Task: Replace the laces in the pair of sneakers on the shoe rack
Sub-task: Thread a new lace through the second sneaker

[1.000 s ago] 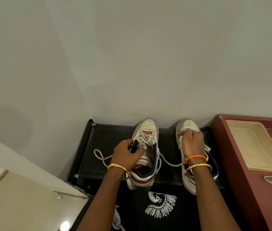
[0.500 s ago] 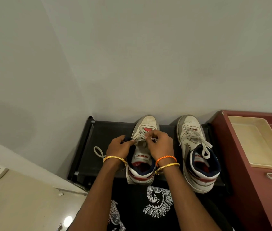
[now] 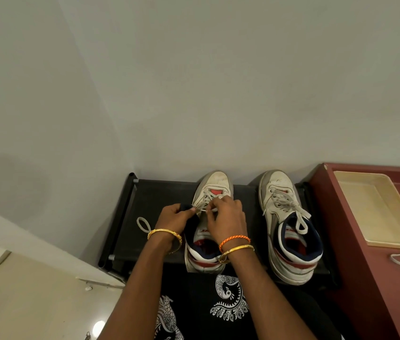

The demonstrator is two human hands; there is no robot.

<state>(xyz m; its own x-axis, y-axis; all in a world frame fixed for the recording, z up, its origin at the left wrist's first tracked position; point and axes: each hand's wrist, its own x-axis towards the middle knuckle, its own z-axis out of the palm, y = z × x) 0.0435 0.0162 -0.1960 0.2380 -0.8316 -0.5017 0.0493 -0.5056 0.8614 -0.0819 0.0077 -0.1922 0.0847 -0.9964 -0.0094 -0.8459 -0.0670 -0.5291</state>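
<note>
Two white sneakers stood side by side on a black shoe rack (image 3: 159,192) against the wall. Over the left sneaker (image 3: 212,185), the left hand (image 3: 178,217) gripped its dark collar while the right hand (image 3: 226,218) pinched a lace (image 3: 202,210) at the eyelets. The right sneaker (image 3: 284,217) sat laced near the rack's right edge, beside a red tabletop (image 3: 356,253). A loose lace loop (image 3: 143,224) lay on open rack surface to the left.
</note>
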